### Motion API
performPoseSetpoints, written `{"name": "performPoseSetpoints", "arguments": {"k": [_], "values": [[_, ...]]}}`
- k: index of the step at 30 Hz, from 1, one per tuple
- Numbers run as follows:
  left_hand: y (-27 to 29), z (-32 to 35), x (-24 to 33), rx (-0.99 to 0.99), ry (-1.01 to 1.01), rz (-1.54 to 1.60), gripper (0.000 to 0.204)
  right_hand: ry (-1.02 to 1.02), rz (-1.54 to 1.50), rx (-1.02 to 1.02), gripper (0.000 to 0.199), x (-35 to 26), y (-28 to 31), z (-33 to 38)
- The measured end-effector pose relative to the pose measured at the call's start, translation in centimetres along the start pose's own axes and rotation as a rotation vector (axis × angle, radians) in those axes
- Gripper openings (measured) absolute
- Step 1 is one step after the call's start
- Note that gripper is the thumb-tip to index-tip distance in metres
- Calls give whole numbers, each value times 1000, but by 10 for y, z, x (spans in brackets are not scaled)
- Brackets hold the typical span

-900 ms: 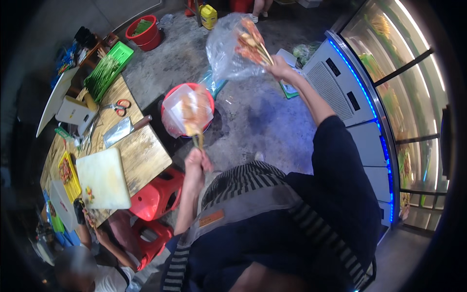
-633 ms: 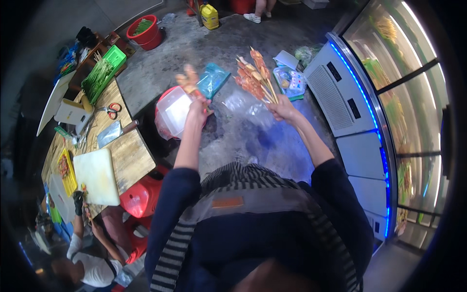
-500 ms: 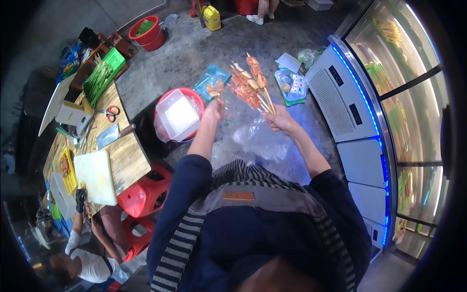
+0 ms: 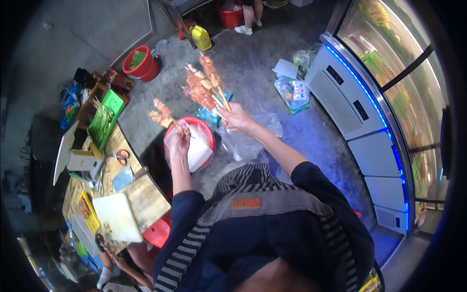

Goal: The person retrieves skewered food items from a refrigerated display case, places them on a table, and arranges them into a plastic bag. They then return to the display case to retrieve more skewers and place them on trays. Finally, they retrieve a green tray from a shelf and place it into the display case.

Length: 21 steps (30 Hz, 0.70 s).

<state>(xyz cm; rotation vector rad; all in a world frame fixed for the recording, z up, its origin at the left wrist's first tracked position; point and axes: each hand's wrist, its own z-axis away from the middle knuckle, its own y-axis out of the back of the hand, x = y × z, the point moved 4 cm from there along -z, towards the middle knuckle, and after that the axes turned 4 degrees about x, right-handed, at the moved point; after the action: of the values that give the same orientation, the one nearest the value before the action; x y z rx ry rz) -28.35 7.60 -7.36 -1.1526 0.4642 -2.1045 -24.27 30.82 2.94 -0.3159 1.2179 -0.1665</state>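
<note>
Left hand (image 4: 180, 136) pinching a small skewer bunch (image 4: 162, 114), tips toward 11 o'clock. Right hand (image 4: 237, 118) clamped round a fuller skewer bunch (image 4: 203, 85), tips between 10 and 11. That one (fanned, top-heavy) could twist and spill floorward (image 4: 311, 136) if grip slackens. Clear bag (image 4: 262, 129) at 4 o'clock, seemingly loose: could snag sticks.

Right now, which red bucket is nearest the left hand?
The near bucket, white container within its rim, partly behind the left hand; the greens bucket and far bucket, near someone's shoes, stand farther off.
</note>
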Motion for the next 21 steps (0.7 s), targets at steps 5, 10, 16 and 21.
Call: {"name": "performPoseSetpoints", "arguments": {"k": [5,10,16,21], "values": [[-31,12,50,-166,-4,69,30,59,35,-44,21,-22,-20,-36],[-46,18,7,-315,198,20,19,12,-231,74,20,-19,0,-10],[-139,53,-107,-586,567,-260,14,124,-498,510,19,-9,95,117],[-186,112,-205,-845,907,-583,19,330,-714,922,19,52,125,264]]}}
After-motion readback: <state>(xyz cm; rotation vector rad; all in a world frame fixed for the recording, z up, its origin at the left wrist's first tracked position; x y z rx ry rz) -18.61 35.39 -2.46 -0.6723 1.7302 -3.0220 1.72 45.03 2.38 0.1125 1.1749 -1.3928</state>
